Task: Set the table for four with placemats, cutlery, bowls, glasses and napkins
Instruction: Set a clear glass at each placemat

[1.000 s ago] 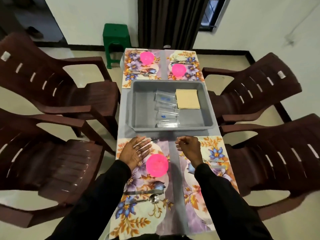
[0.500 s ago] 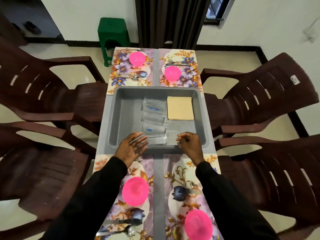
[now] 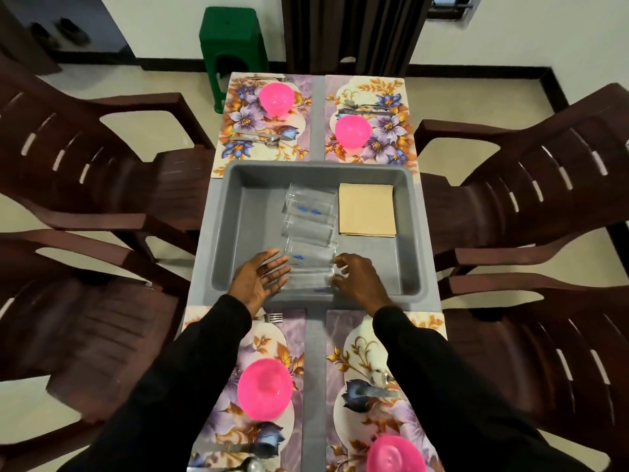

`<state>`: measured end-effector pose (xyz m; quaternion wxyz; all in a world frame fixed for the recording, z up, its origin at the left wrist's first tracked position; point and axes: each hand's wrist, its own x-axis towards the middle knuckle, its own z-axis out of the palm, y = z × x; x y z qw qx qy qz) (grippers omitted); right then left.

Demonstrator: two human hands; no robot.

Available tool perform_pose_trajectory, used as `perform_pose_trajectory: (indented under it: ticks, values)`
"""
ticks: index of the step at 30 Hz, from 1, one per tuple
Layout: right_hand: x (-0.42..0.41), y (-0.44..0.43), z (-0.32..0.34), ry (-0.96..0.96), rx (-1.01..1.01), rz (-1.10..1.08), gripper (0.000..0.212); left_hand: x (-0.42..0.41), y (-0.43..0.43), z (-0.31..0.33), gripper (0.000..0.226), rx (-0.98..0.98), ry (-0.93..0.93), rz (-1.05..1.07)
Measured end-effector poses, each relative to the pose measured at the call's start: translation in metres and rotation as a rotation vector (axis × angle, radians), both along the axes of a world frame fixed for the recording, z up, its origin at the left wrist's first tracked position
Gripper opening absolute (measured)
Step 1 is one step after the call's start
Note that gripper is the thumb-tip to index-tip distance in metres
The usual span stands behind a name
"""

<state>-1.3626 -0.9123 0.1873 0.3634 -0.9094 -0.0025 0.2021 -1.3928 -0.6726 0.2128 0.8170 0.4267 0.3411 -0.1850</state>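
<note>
Advanced since half a second earlier: both hands, carried from the tray's near rim to the nearest glass.

Step in hand, as judged: glasses. Placemats, bowls and cutlery are already laid at four places. Glasses and napkins are not yet set out.

1. Table (image 3: 316, 369), grey, flanked by brown chairs (image 3: 102, 185).
2. Tray (image 3: 255, 226), grey, set across the middle, between far and near placemats.
3. Placemats, floral, four: far left (image 3: 245, 117), far right (image 3: 391, 137), near left (image 3: 272, 342), near right (image 3: 357, 335).
4. Napkins (image 3: 367, 209), tan stack, kept in the tray just beside the glasses.
5. Bowls, pink, one per placemat: (image 3: 276, 97), (image 3: 353, 131), (image 3: 264, 388), (image 3: 394, 454).
6. Left hand (image 3: 260, 279): held open with fingers straight and the palm turned to the glass's left end. Nothing is gripped.
7. Right hand (image 3: 357, 281): fingers are curled at the glass's right end. A closed hold cannot be confirmed.
8. Glasses, clear, four, laid on their sides in a row in the tray. The nearest glass (image 3: 308, 284) is bracketed by both hands.
9. Cutlery (image 3: 262, 137), laid beside each bowl.

Next move, as judged: the nearest glass is to be gripped firmly, lifted over the near wall and stood upright on a placemat.

Obscured: glass outlines are hard to separate. The near right bowl is cut by the lower edge. Near right cutlery is partly covered by the right sleeve.
</note>
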Motion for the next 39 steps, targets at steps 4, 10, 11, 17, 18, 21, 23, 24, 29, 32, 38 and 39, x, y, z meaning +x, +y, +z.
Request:
perform_pose_trajectory:
  ticks: [4, 10, 11, 17, 18, 21, 23, 24, 29, 32, 38, 39]
  values:
    - [-0.001, 0.013, -0.01, 0.036, -0.011, 0.01, 0.049, 0.003, 0.013, -0.005, 0.04, 0.065, -0.016, 0.008]
    - [-0.009, 0.035, -0.015, -0.091, -0.196, 0.148, 0.054, -0.002, 0.036, -0.007, 0.04, 0.132, -0.047, 0.055]
    - [-0.008, 0.039, -0.013, -0.11, -0.258, 0.194, 0.054, -0.004, 0.039, -0.007, 0.04, 0.144, -0.051, 0.052]
    - [-0.005, 0.062, -0.006, -0.107, -0.238, 0.265, 0.055, -0.01, 0.045, -0.006, 0.034, 0.245, -0.083, 0.0]
    - [-0.005, 0.064, -0.005, -0.09, -0.199, 0.263, 0.055, -0.007, 0.043, -0.006, 0.032, 0.275, -0.089, -0.016]
    - [0.0, 0.059, 0.002, -0.088, -0.108, 0.18, 0.046, 0.003, 0.032, -0.009, 0.029, 0.489, -0.184, -0.156]
    - [0.006, 0.046, 0.006, -0.157, -0.129, 0.101, 0.043, 0.008, 0.021, -0.014, 0.038, 0.685, -0.296, -0.345]
    - [0.009, 0.038, 0.007, -0.211, -0.176, 0.089, 0.041, 0.01, 0.014, -0.015, 0.043, 0.78, -0.339, -0.452]
    - [0.031, 0.009, 0.002, -0.268, -0.338, 0.221, 0.056, 0.016, -0.019, -0.021, 0.064, 1.124, -0.441, -0.886]
    - [0.037, 0.01, -0.01, -0.192, -0.302, 0.282, 0.067, 0.021, -0.032, -0.025, 0.071, 1.317, -0.496, -1.073]
    - [0.034, 0.015, -0.025, -0.168, -0.102, 0.141, 0.07, 0.033, -0.046, -0.024, 0.07, 1.568, -0.544, -1.317]
    - [0.033, 0.013, -0.026, -0.17, -0.088, 0.116, 0.069, 0.034, -0.048, -0.024, 0.069, 1.59, -0.562, -1.347]
